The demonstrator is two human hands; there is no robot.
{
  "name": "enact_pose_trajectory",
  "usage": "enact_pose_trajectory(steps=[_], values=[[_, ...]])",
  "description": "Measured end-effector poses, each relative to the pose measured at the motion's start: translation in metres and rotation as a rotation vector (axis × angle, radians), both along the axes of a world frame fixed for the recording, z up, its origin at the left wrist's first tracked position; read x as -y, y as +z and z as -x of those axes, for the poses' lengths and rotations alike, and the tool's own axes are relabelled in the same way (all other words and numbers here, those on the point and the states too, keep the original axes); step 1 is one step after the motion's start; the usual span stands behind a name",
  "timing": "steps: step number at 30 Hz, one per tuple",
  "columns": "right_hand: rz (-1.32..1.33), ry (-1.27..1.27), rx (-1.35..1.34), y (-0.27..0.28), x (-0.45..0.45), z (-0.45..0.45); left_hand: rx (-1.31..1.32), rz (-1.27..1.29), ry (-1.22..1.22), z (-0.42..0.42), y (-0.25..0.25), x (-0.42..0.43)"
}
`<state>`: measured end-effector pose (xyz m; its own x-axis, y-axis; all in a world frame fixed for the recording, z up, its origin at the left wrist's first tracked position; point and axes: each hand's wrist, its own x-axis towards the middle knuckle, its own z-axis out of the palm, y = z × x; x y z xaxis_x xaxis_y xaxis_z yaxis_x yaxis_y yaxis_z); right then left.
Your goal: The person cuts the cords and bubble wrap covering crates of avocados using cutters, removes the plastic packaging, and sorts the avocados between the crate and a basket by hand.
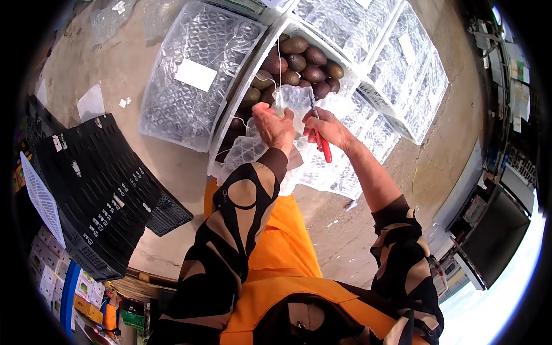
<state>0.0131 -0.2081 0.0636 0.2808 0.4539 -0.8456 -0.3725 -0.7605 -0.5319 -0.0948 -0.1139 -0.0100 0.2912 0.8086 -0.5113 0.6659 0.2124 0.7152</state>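
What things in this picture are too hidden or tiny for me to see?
All in the head view:
How many dark fruit there are: bubble wrap and the left hand hide part of the pile.
The middle of the red-handled tool: behind the right hand.
Any writing on the white label: too small or washed out.

fruit (314,74): dark brown | tool handles (326,150): red | garment (283,247): orange | sleeves (234,221): black-and-tan patterned

To your left, note the black crates (86,184) on the concrete floor (345,241), with a white perforated panel (41,198) at their left side. Near left, you have stacked cartons (50,264), a blue strip (69,299) and a green basket (133,319). At right, observe a dark panel (495,237).
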Motion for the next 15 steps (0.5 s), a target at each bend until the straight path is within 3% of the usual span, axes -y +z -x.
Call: enact_pose_trajectory(steps=[5,8,11,15], values=[[0.180,0.872,0.146,0.024,-0.071,-0.069,0.014,-0.251,-0.050,0.005,-0.002,0.014],[0.489,1.262,0.010,-0.015,-0.095,-0.081,0.081,-0.302,-0.032,0.008,-0.009,0.016],[0.490,1.176,-0.051,0.001,-0.100,-0.077,0.156,-0.263,-0.028,0.011,-0.013,0.012],[0.537,1.126,-0.136,-0.019,-0.090,-0.078,0.085,-0.279,-0.079,0.014,-0.014,0.011]])
